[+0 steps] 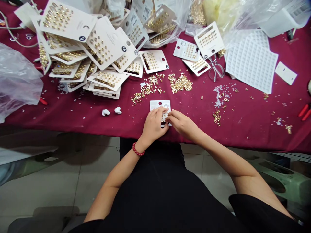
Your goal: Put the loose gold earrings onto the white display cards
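A white earring card [153, 104] lies near the table's front edge, its barcode side up. My left hand [153, 124], with a red bead bracelet [138, 149] at the wrist, rests over the card's left part and holds it. From the right, my right hand [181, 122] has its fingertips pinched together at the card's small studs; whatever is between them is too small to make out. Just beyond the card lie two piles of gold pieces, one at the left [152, 84] and one at the right [181, 83].
Stacked earring cards [104, 42] fill the back left. White earbuds [118, 110] lie left of my hands. Glasses [215, 69], white sticker sheets [252, 61] and small gold hoops [216, 117] are to the right. Red-handled pliers [303, 110] sit at the right edge.
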{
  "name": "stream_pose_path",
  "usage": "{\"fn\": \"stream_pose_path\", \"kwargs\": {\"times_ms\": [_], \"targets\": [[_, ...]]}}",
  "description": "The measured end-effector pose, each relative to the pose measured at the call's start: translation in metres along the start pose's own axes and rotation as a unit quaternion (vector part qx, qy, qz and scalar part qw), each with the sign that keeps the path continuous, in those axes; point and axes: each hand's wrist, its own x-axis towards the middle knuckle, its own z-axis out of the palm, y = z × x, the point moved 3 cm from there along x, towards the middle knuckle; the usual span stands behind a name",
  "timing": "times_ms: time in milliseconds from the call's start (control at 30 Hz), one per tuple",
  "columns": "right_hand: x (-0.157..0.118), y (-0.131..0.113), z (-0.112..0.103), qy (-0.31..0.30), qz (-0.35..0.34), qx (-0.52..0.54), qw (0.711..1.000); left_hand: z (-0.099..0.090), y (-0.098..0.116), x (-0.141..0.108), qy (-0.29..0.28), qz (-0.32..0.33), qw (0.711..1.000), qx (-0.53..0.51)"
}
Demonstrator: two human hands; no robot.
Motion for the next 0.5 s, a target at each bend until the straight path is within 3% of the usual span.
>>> {"fn": "stream_pose_path", "kwargs": {"times_ms": [500], "targets": [[0.0070,-0.0032,-0.0043,-0.002,-0.053,-0.040,0.998,0.0005,-0.0008,0.0001,0.009,0.008,1.000,0.008]]}}
